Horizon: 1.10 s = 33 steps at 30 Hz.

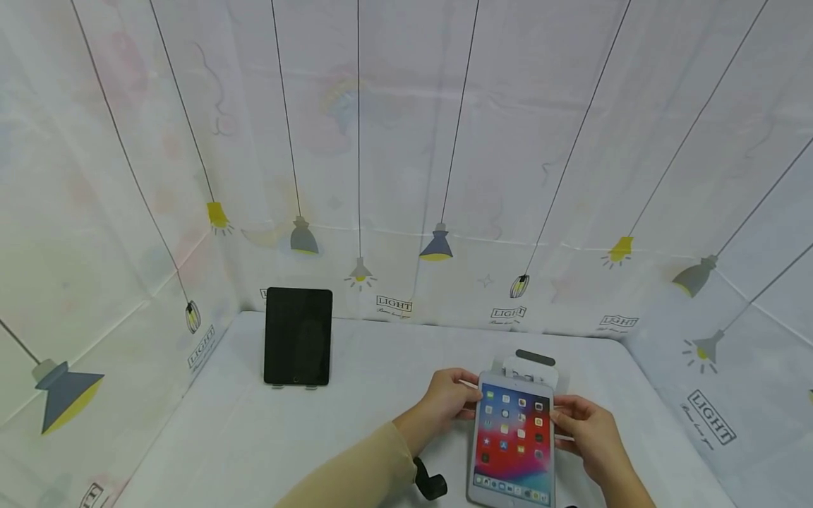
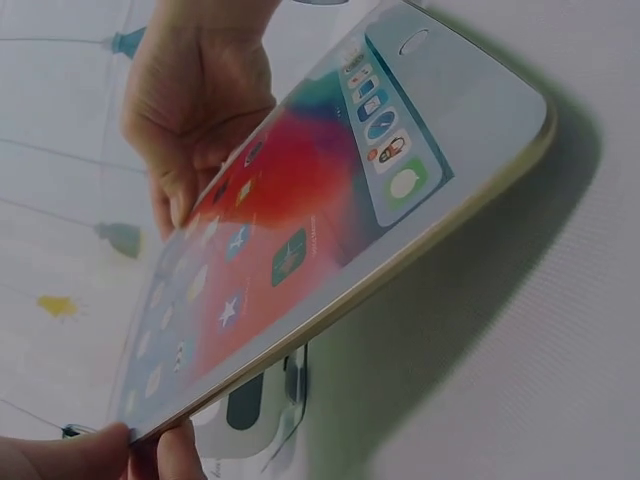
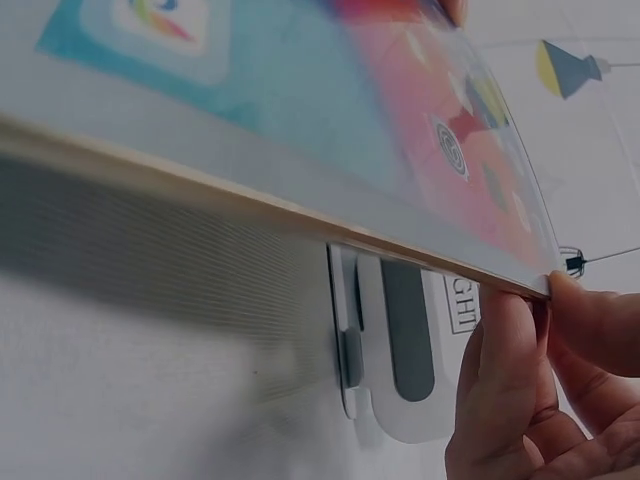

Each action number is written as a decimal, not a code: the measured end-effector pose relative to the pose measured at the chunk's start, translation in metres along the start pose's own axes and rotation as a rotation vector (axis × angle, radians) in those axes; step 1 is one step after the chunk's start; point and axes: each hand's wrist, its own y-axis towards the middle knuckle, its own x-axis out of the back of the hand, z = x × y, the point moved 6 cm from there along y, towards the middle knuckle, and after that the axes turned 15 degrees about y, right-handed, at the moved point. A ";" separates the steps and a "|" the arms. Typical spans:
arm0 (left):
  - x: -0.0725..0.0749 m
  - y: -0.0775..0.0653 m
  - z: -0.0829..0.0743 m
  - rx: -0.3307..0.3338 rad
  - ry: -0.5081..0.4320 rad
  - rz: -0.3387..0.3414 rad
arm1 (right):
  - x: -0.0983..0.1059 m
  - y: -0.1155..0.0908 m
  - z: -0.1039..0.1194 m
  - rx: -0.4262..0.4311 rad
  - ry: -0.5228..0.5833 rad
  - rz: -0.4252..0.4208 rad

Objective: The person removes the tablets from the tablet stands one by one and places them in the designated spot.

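White tablet up off the table at its top end, front right area, screen lit with app icons on a red and blue background. It is tilted: top end raised, home-button end lower and nearer the person; whether that low end touches the cloth, can't tell. Left hand pinches the left long edge near the top, thumb on the front, fingers beneath. Right hand grips the opposite edge at about the same height, thumb on the front rim. White stand with a dark grey pad sits just behind the tablet, partly hidden by its top end; contact unclear. Black tablet stands propped upright at back left, screen dark, well apart from both hands. Beige sleeve on left arm, black device by that wrist. Backdrop printed with hanging lamps.
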 end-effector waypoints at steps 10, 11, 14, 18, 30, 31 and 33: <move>0.000 -0.007 0.008 0.014 0.004 0.001 | -0.001 0.001 -0.010 -0.043 0.000 -0.022; 0.001 -0.008 0.009 0.015 0.007 -0.001 | -0.002 0.001 -0.011 -0.044 -0.001 -0.023; 0.001 -0.010 0.012 0.022 0.009 -0.005 | -0.003 0.000 -0.012 -0.047 0.000 -0.024; 0.000 -0.011 0.016 0.014 0.014 -0.005 | -0.003 -0.003 -0.014 -0.063 -0.005 -0.030; -0.001 -0.017 0.026 0.015 0.007 0.017 | -0.004 -0.006 -0.027 -0.103 0.002 -0.030; -0.001 -0.017 0.026 0.015 0.006 0.019 | -0.004 -0.007 -0.029 -0.102 0.001 -0.021; -0.001 -0.018 0.027 0.017 0.007 0.022 | -0.004 -0.008 -0.030 -0.102 0.008 -0.014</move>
